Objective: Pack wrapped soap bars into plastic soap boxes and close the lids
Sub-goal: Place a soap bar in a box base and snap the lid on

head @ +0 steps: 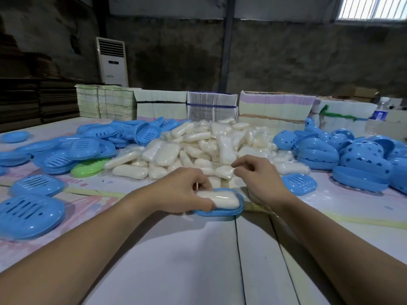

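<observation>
A blue soap box base point(229, 213) lies on the table just in front of me. A wrapped white soap bar point(224, 200) sits in it. My left hand point(182, 190) grips the base's left end, thumb on the soap. My right hand point(257, 175) hovers behind the base at the near edge of the big pile of wrapped soap bars point(204, 146), its fingers loosely curled, and I cannot tell whether they touch a wrapper. A blue slotted tray point(299, 183) lies right of that hand.
Blue slotted trays point(72, 150) and a green one point(88, 168) spread across the left. Blue perforated lids point(352, 159) heap on the right. Stacks of flat cartons point(211, 106) line the table's back edge. White boards point(198, 260) form the near tabletop.
</observation>
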Motion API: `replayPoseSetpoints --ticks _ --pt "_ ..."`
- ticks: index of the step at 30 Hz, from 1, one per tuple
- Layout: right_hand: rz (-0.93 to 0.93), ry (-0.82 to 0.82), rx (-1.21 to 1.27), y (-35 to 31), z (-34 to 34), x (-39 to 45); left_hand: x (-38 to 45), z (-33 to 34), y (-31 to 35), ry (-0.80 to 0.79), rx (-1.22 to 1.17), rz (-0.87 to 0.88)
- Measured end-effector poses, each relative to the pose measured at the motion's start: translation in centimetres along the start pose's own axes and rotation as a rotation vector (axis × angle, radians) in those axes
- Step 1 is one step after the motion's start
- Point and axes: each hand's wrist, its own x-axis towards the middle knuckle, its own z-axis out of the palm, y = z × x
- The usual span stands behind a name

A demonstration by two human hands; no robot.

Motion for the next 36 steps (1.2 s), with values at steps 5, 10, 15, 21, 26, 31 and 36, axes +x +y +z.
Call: replayPoseSetpoints --ticks 5,10,15,21,26,31,36 --pt "-0.045 -0.200 -0.110 0.0 0.3 -0.2 0.1 -1.1 -0.8 0.044 0.017 0.008" --pt "-0.096 -0.330 -0.127 -0.1 0.0 -0.1 0.0 -1.8 -1.4 -0.126 -0.034 -0.037" --pt "-0.114 -0.403 -0.201 -0.1 0.2 -0.4 0.2 -0.3 -1.6 -0.066 -0.124 0.002" --pt "-0.112 -0.336 -0.232 0.2 0.0 -0.4 0.3 0.6 -1.8 0.017 -0.145 0.045" --pt "-0.028 -0.110 -0.265 0.6 -2.0 0.3 0.5 0.6 -1.8 -0.012 -0.111 0.003" --pt "0.075 -0.011 -0.401 2.1 -4.3 1.6 0.5 1.0 -2.1 -0.063 -0.095 0.029" --pt "0.193 0.221 -0.848 4.9 -9.4 3.2 0.9 1.4 -2.1 -0.025 -0.104 0.061"
